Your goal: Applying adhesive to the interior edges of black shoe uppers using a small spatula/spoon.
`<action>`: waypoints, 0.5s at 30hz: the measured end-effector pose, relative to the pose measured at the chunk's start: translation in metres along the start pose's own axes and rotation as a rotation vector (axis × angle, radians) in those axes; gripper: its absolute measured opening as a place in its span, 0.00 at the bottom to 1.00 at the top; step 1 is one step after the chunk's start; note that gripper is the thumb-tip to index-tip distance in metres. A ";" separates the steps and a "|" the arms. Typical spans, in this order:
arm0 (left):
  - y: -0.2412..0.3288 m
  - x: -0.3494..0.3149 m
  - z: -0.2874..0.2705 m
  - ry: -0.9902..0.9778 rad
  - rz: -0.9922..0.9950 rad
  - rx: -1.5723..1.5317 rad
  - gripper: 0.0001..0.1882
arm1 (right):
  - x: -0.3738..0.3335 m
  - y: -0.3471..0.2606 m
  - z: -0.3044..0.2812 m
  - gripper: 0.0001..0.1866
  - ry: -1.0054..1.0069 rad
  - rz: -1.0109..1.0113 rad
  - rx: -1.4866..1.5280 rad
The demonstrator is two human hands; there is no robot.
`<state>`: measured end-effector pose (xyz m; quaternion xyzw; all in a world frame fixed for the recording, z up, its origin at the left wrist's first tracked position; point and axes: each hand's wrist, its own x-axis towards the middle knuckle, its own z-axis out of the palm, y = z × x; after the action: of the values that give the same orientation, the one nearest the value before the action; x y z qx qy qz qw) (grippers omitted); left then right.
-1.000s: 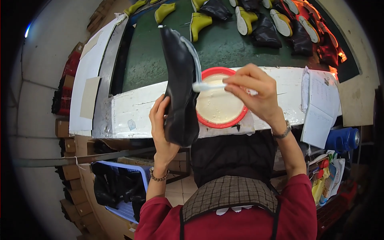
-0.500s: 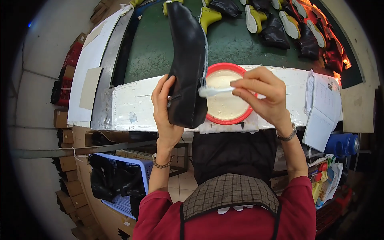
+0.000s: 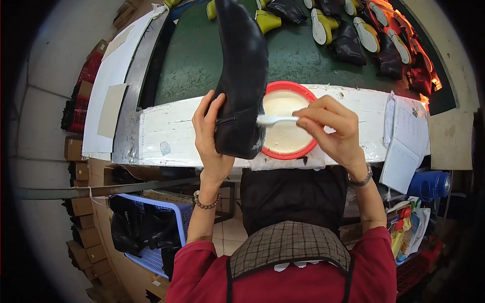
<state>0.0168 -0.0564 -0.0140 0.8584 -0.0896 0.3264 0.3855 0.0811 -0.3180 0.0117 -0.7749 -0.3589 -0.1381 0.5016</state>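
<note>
My left hand [image 3: 208,126] is closed round the side of a black boot [image 3: 241,65], holding it up over the white ledge. Pinched in my right hand [image 3: 333,126] is a small white brush [image 3: 279,119], like a toothbrush. Its head touches the boot's right edge, low down near a whitish smear. A zip shows on the boot beside my left fingers. Just behind the brush sits a red-rimmed bowl [image 3: 313,94] of creamy white liquid, partly hidden by the boot and my right hand.
A green conveyor belt [image 3: 187,65] beyond the white ledge [image 3: 172,131] carries several dark boots and yellow shoe forms [image 3: 268,21]; an orange glow lies far right. A blue basket [image 3: 183,222] of black boots stands lower left. Papers [image 3: 404,146] and a blue jug [image 3: 429,185] are at right.
The boot has tilted and turned slightly, showing its zip and a whitish smear. The brush has moved slightly right and down along its edge. The boots on the belt have shifted a little.
</note>
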 end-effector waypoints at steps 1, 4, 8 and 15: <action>0.000 0.000 -0.001 0.005 0.024 0.006 0.35 | 0.002 0.001 0.002 0.09 0.068 -0.024 -0.019; 0.002 0.003 -0.001 0.060 0.044 0.001 0.35 | 0.003 -0.010 -0.001 0.09 0.035 -0.093 -0.052; -0.002 0.006 0.006 0.167 0.055 0.007 0.35 | -0.004 -0.019 0.001 0.09 -0.029 -0.092 -0.041; -0.011 0.006 0.017 0.195 0.066 0.166 0.30 | -0.005 -0.023 0.006 0.04 -0.102 0.176 0.217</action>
<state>0.0339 -0.0600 -0.0256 0.8482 -0.0524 0.4270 0.3091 0.0609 -0.3096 0.0213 -0.7505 -0.3274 -0.0145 0.5739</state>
